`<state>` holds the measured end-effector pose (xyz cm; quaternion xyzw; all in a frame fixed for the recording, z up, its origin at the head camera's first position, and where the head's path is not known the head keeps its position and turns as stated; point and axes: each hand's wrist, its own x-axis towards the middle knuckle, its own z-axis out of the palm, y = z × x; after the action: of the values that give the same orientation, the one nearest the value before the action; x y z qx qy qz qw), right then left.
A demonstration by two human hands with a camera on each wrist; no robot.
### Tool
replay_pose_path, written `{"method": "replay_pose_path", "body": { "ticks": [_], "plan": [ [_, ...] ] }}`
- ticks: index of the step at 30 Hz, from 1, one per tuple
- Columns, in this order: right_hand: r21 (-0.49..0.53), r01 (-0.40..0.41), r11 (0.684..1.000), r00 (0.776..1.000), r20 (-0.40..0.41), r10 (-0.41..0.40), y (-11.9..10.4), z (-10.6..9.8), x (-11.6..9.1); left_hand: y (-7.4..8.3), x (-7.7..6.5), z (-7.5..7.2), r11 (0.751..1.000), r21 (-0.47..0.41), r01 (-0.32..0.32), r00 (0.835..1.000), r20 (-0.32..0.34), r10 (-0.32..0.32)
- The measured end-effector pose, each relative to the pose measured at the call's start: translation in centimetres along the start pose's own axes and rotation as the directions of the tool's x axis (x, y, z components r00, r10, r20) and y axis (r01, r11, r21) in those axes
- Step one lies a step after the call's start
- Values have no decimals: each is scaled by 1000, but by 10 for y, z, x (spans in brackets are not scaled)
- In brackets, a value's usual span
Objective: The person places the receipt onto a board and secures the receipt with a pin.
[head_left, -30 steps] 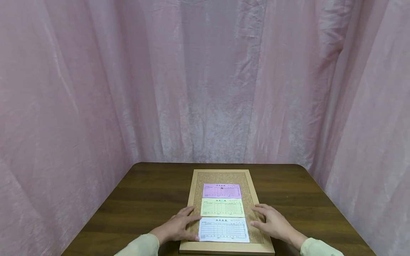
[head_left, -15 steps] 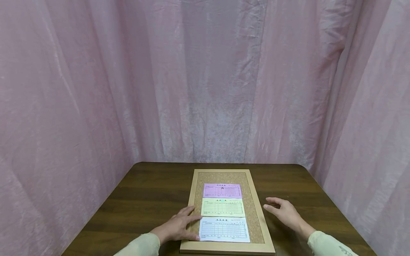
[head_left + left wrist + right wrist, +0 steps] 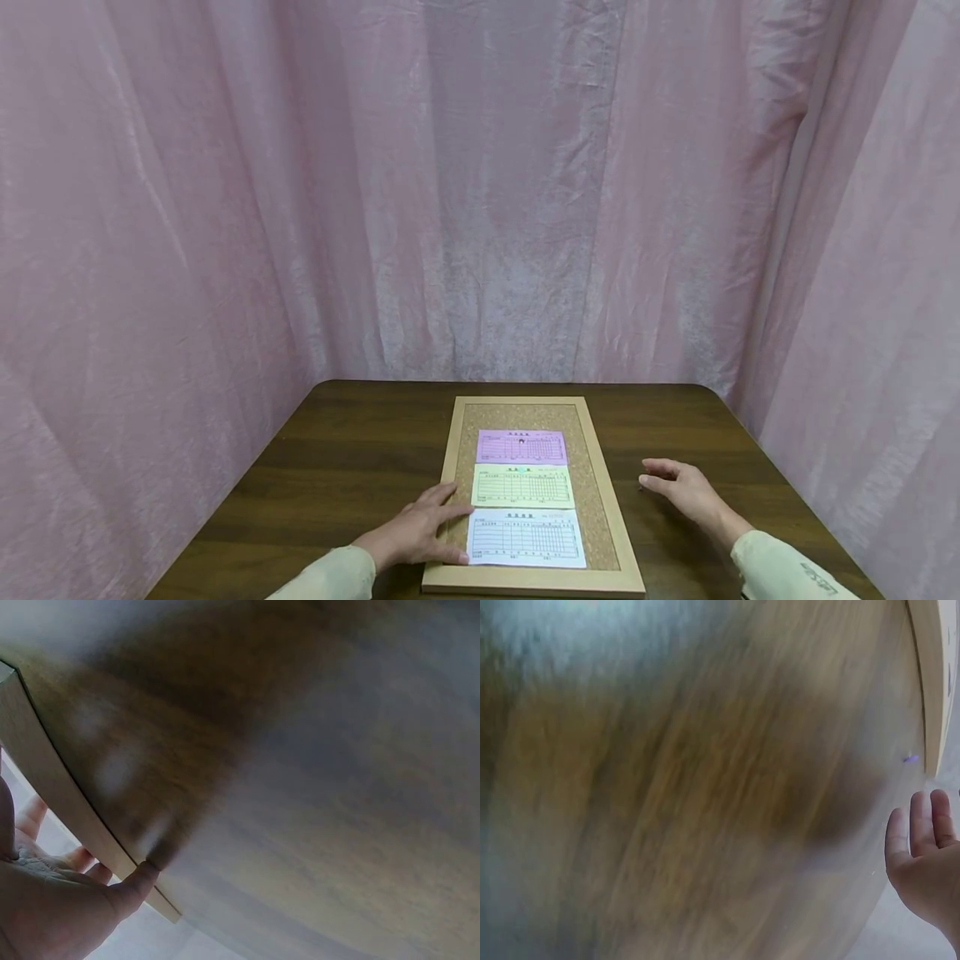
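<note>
A wood-framed cork board (image 3: 602, 508) lies on the table with three printed form slips in a column. Topmost is the purple slip (image 3: 501, 450), bearing a small dark dot like a pin head. Below it, the pale green slip (image 3: 495, 492) has a turquoise dot at its top. The white slip (image 3: 517, 546) is nearest me. My left hand (image 3: 420, 529) rests spread over the board's left frame, fingertips at the white slip's edge. Right of the board, my right hand (image 3: 690, 496) hovers low, thumb and forefinger apart, beside a tiny purple object (image 3: 910, 758) on the table.
The dark wood table (image 3: 360, 442) extends on both sides of the board. Pink curtains (image 3: 517, 208) hang behind the table and along both sides. Pale green sleeves (image 3: 787, 571) cover the forearms.
My right hand has left the board's right frame and moved right, out over the table. The left hand, board and slips stay in place.
</note>
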<state>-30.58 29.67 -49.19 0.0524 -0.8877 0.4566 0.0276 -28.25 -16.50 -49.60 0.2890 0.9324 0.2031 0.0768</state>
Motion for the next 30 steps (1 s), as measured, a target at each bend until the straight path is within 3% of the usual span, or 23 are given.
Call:
{"method": "replay_pose_path", "body": {
  "ticks": [9, 18, 23, 30],
  "plan": [
    [-2, -35, 999, 999, 30, 35, 14, -5, 8, -1, 1, 1, 1000, -11, -2, 1000, 8, 2],
    [-1, 21, 1000, 994, 106, -20, 23, -6, 16, -2, 2, 1, 1000, -4, 3, 1000, 16, -3],
    [21, -5, 1000, 990, 138, 2, 28, -8, 17, -1, 1, 0, 1000, -8, 0, 1000, 22, 0],
    [8, -19, 1000, 992, 126, 18, 32, -5, 22, -3, 0, 0, 1000, -3, -4, 1000, 13, 4]
  ]
}}
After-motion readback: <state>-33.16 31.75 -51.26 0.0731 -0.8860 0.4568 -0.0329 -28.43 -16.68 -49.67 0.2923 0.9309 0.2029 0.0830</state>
